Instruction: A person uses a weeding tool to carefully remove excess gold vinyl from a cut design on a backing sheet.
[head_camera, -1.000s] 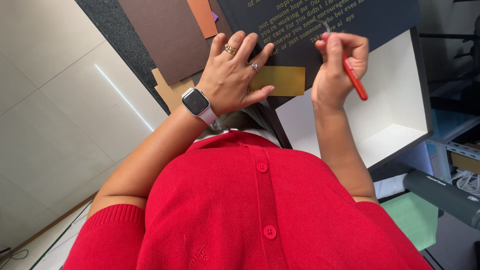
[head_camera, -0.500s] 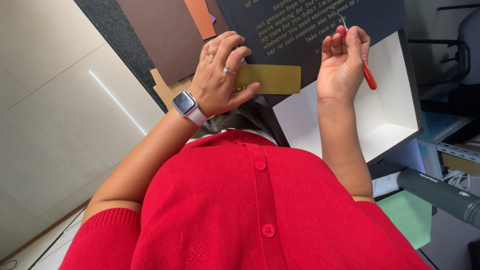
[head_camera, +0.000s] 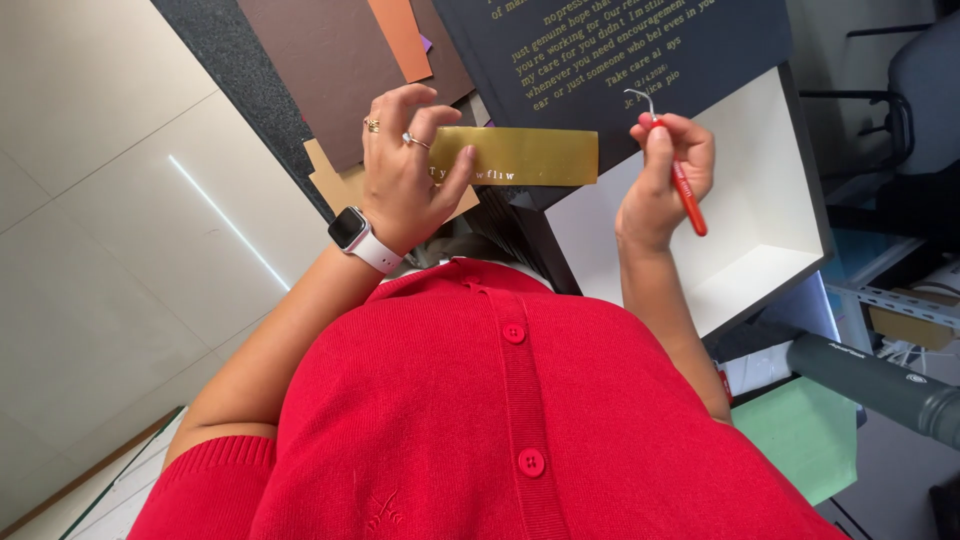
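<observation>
My left hand (head_camera: 405, 170), with rings and a white wrist watch, pinches the left end of a gold strip (head_camera: 530, 155) that has white letters on it. The strip lies across the edge of a dark navy card (head_camera: 620, 40) printed with gold writing. To the right, my right hand (head_camera: 660, 180) grips a thin red-handled tool (head_camera: 688, 195) whose metal hook points up, just off the strip's right end. Both arms reach out over my red buttoned sweater.
A white box-like surface (head_camera: 760, 200) sits under my right hand. Brown sheet (head_camera: 320, 70), orange strip (head_camera: 400, 35) and tan card (head_camera: 335, 185) lie by my left hand. A green sheet (head_camera: 810, 430) and a dark cylinder (head_camera: 880, 385) lie lower right. A chair (head_camera: 920, 90) stands far right.
My left hand went from lying flat on the gold strip to pinching its left end. My right hand shifted slightly with the tool, and its hook now shows above the fingers.
</observation>
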